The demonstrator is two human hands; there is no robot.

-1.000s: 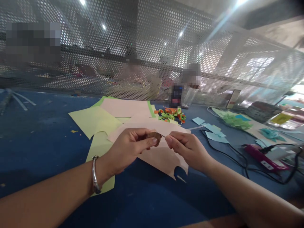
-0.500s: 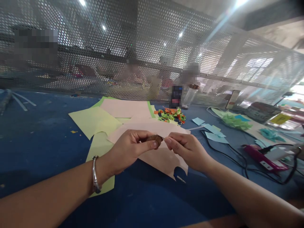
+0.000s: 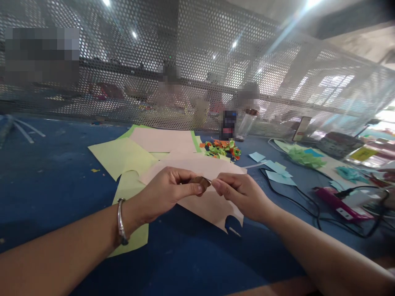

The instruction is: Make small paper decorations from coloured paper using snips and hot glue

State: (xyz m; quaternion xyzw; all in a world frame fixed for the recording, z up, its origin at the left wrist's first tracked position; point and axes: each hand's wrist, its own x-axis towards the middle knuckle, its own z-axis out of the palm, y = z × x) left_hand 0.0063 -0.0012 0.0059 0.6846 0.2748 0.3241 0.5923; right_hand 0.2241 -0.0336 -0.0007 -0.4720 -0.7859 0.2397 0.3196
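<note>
In the middle of the view, my left hand [image 3: 168,189] wears a silver bangle [image 3: 121,222] at the wrist. Its thumb and fingers pinch a small curled brown piece [image 3: 204,183] that looks like paper. My right hand [image 3: 242,193] has its fingers closed at the thin right tip of that piece. What lies inside the right fingertips is hidden. Below both hands is a pale pink sheet of paper [image 3: 212,209], with a round cut in its near corner. Yellow-green sheets [image 3: 123,154] lie to the left, partly under the pink paper.
Orange and green paper curls [image 3: 224,149] lie beyond my hands. Light blue slips [image 3: 279,177], a black cable and a magenta power strip [image 3: 341,205] are on the right. A perforated metal screen [image 3: 129,82] stands along the back, and a clear bottle [image 3: 247,125] stands before it.
My hands have shifted very slightly, and the brown piece is turned a little between the fingers. At the far right edge, another person's hand has come further into view.
</note>
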